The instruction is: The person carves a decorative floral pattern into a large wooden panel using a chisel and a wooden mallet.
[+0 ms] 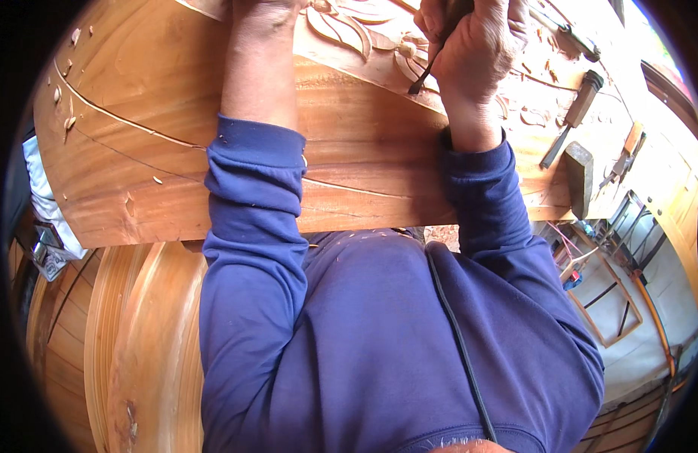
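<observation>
A broad wooden panel point(364, 113) spans the upper half of the view, with a carved flower relief point(335, 26) near 12 o'clock. The right hand point(479, 45), at 1 o'clock, has its fingers clamped on a dark carving chisel point(422, 80), whose blade slants down toward 7 o'clock, its tip beside a carved petal; whether it touches the wood I cannot tell. The left hand point(267, 4), at 11 o'clock, is mostly cut off by the upper edge, so I cannot tell how its fingers stand.

On the panel at 2 o'clock lies a wooden-handled chisel point(583, 103), blade pointing toward 7 o'clock; just beyond its tip, near 3 o'clock, sits an angular grey block point(580, 181). Pale wood chips point(69, 122) dot the panel at 10 o'clock. A curved wooden moulding point(149, 347) stands at 8 o'clock.
</observation>
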`<state>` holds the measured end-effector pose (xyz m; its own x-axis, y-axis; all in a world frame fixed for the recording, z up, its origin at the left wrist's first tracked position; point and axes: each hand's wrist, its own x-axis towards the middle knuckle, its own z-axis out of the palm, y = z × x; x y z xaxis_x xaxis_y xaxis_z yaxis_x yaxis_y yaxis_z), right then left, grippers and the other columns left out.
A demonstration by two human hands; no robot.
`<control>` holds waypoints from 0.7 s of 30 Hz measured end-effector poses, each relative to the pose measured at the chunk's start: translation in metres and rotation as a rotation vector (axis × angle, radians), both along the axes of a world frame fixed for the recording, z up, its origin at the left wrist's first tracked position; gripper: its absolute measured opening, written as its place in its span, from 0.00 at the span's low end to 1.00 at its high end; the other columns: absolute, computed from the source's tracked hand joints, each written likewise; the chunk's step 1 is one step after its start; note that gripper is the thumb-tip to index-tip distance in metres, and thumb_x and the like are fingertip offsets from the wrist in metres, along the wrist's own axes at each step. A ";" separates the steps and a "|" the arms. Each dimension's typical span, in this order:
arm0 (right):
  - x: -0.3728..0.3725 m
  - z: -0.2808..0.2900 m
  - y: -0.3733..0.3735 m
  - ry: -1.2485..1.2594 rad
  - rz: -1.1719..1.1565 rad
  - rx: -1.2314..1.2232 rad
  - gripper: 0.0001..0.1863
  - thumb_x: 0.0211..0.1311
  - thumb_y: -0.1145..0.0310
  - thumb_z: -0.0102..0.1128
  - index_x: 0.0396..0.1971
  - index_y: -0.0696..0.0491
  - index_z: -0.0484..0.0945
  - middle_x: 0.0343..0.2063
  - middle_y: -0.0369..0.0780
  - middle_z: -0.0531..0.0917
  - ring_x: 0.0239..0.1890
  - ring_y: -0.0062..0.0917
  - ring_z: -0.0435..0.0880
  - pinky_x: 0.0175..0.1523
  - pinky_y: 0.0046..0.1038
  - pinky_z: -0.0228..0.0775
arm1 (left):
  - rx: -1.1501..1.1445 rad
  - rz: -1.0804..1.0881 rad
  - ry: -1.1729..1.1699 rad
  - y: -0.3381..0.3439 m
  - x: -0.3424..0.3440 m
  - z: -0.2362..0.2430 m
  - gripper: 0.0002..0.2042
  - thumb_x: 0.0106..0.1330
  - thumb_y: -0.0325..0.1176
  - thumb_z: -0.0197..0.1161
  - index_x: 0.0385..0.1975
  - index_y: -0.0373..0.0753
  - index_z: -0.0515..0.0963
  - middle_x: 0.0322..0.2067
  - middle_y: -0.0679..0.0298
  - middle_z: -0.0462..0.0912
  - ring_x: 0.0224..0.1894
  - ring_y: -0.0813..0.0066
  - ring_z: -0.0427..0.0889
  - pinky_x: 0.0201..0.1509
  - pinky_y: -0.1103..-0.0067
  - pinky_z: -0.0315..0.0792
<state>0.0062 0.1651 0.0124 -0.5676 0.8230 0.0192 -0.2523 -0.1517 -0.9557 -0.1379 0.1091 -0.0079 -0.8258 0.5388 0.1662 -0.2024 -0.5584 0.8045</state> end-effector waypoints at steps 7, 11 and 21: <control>0.013 0.000 -0.004 0.000 -0.206 -0.041 0.17 0.80 0.60 0.53 0.62 0.48 0.73 0.21 0.31 0.71 0.14 0.12 0.63 0.16 0.16 0.55 | -0.010 0.037 -0.030 -0.006 -0.007 0.000 0.39 0.78 0.63 0.45 0.73 0.32 0.62 0.42 0.47 0.86 0.34 0.65 0.88 0.43 0.74 0.83; 0.003 -0.005 0.020 0.071 -0.163 -0.146 0.15 0.80 0.55 0.54 0.56 0.47 0.74 0.25 0.32 0.76 0.14 0.12 0.65 0.17 0.15 0.54 | 0.154 -0.041 -0.055 -0.003 -0.004 -0.002 0.39 0.78 0.62 0.45 0.73 0.32 0.62 0.41 0.47 0.86 0.34 0.66 0.88 0.43 0.75 0.83; 0.022 -0.009 0.016 0.241 -0.071 -0.387 0.11 0.81 0.56 0.52 0.52 0.47 0.72 0.26 0.33 0.75 0.14 0.13 0.66 0.17 0.16 0.57 | 0.129 -0.054 -0.039 -0.006 -0.002 -0.004 0.39 0.77 0.62 0.45 0.72 0.31 0.63 0.42 0.45 0.86 0.34 0.63 0.88 0.42 0.74 0.83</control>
